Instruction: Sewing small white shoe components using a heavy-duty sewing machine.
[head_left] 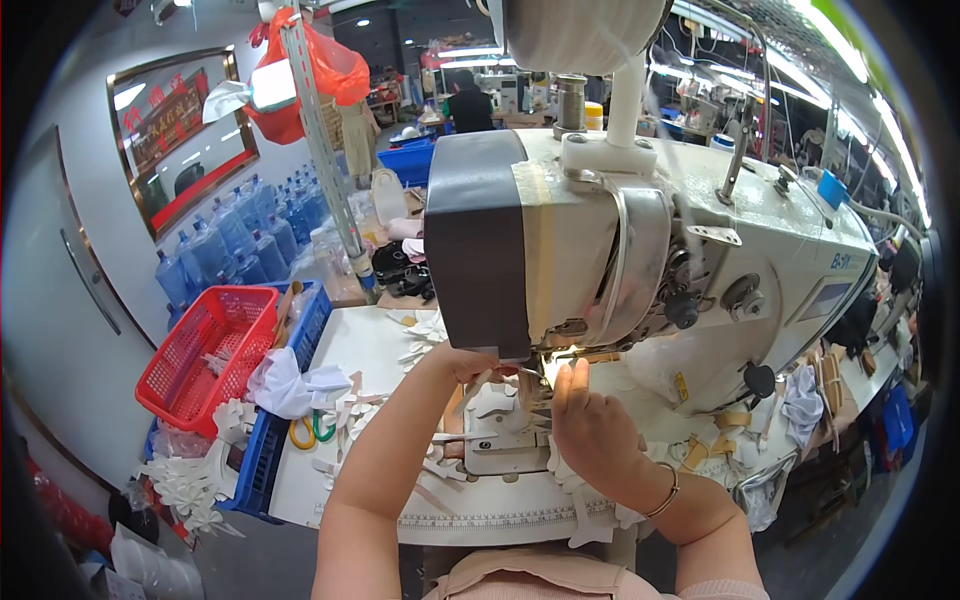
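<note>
While both hands work under the sewing machine (640,250) head, right hand (590,425) presses white fabric pieces (497,400) flat — left hand (462,362) grip hidden, cannot tell.

Single head-worn fisheye view, looking down and forward from just above the sewing machine (640,250), very near it, white table (360,340) below, own forearms entering from the lower edge, workshop floor and aisle curving away behind, dark rim all round
</note>
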